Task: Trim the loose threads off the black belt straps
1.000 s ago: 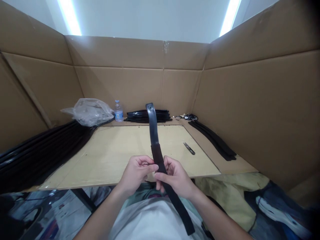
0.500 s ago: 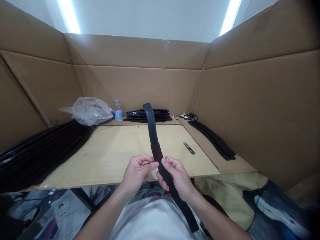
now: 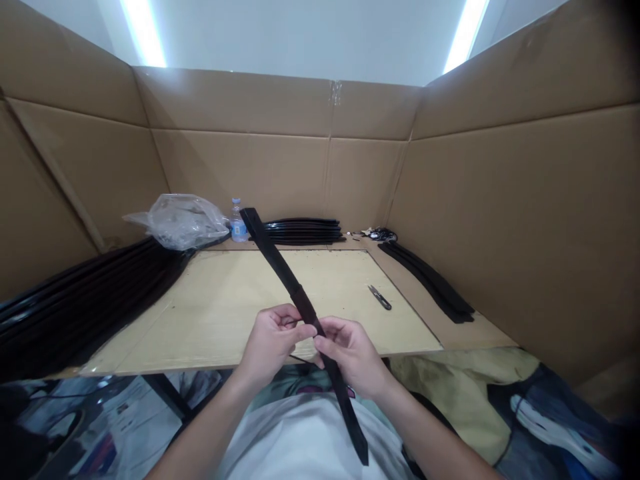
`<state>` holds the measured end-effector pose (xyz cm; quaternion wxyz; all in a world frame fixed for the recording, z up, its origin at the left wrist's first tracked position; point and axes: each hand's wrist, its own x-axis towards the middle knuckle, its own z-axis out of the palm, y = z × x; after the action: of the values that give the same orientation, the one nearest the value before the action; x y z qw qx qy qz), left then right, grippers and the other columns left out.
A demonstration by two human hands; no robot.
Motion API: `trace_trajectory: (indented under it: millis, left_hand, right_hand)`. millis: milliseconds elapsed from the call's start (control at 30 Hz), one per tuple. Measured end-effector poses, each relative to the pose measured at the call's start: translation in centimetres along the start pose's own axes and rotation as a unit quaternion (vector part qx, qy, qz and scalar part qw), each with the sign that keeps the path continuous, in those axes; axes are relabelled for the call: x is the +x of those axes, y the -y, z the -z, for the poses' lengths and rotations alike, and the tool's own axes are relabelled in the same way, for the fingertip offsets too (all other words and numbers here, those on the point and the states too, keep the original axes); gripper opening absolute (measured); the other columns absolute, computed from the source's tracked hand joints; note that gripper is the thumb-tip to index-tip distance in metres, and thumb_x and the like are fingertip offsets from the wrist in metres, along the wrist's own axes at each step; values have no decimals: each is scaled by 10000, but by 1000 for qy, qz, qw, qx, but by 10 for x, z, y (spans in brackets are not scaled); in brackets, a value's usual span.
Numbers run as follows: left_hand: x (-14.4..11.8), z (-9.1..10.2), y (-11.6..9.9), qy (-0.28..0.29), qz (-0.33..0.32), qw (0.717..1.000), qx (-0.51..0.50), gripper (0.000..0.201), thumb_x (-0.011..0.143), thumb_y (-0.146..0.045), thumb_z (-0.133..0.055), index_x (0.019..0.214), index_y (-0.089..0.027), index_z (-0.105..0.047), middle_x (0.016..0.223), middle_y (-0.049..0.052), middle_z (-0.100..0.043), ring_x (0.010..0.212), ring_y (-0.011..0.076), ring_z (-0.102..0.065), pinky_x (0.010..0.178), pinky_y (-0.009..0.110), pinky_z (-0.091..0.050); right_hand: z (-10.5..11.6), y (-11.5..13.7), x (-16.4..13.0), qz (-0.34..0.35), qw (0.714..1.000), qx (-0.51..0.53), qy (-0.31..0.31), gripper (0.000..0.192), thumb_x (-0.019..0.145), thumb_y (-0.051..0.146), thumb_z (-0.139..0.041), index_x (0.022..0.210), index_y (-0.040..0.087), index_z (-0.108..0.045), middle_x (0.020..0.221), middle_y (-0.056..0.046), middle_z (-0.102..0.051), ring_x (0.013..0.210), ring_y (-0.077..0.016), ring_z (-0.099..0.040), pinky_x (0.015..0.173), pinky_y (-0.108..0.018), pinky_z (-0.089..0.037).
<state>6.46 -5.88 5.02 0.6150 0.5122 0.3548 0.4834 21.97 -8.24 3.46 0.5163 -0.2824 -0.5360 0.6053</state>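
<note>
A long black strip (image 3: 273,257) slants across the middle of the view, its lower part wrapped in a dark fabric sleeve (image 3: 306,308). Both hands meet at the sleeved part, above my lap. My left hand (image 3: 274,343) is closed, its thumb against the strip's left edge. A thin dark cord or thread shows by its fingers and again just below. My right hand (image 3: 350,353) pinches the strip from the right, thumb on top and fingers behind. The strip's far end points up and left; its near end hangs over my lap.
Thread snips (image 3: 380,298) lie on the pale board (image 3: 215,300). Black strips (image 3: 305,231) are stacked at the back, beside a water bottle (image 3: 239,223). More dark strips (image 3: 85,293) and a clear plastic bag (image 3: 183,223) lie left; black sleeves (image 3: 427,280) lie right. Cardboard walls (image 3: 240,163) surround the board.
The strip has rolled onto its edge and its far end has swung left, while its near end has moved left over my lap. Both hands remain at nearly the same place on it.
</note>
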Motion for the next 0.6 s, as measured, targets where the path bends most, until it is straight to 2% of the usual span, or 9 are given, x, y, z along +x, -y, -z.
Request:
trace_trajectory:
  millis: [100, 200, 267, 367, 600]
  left_hand:
    - [-2, 0, 1, 39, 8, 999, -1, 270, 654, -303, -757, 742, -110, -590, 498, -68, -441, 377, 10, -271, 374, 166, -150]
    - [-2, 0, 1, 59, 7, 998, 6, 279, 681, -336, -731, 758, -106, -592, 508, -27, -517, 387, 43, -377, 381, 180, -189]
    - [-1, -1, 2, 55, 5, 998, 14, 290, 693, -349, -720, 787, -102, -600, 527, -10, -545, 394, 48, -387, 381, 183, -191]
    - [-2, -3, 2, 35, 8, 999, 31, 299, 687, -353, -727, 795, -98, -616, 520, -29, -519, 374, 20, -294, 372, 181, -156]
    - [-8, -12, 1, 11, -3, 999, 35, 282, 670, -359, -740, 700, -119, -593, 484, -67, -432, 392, 18, -247, 377, 177, -165]
  right_hand:
    - [-2, 4, -2, -6, 1000, -10, 4, 252, 747, 322, -717, 815, 158, -538, 654, 22, -596, 470, -97, -570, 444, -208, -439]
    - [-3, 5, -3, -4, 1000, 22, 14, 295, 764, 338, -703, 818, 188, -455, 683, -1, -647, 483, -103, -582, 443, -200, -433]
    - [-4, 4, -4, -5, 998, 54, 11, 278, 826, 382, -630, 815, 197, -422, 693, -15, -660, 468, -83, -552, 433, -180, -394]
    - [-4, 2, -4, -28, 995, 89, -26, 293, 888, 445, -515, 779, 195, -409, 610, 4, -621, 407, -60, -479, 401, -165, -334]
    - [-10, 0, -6, -34, 993, 38, -104, 371, 862, 500, -523, 699, 184, -419, 507, 31, -539, 339, -49, -385, 330, -159, -252]
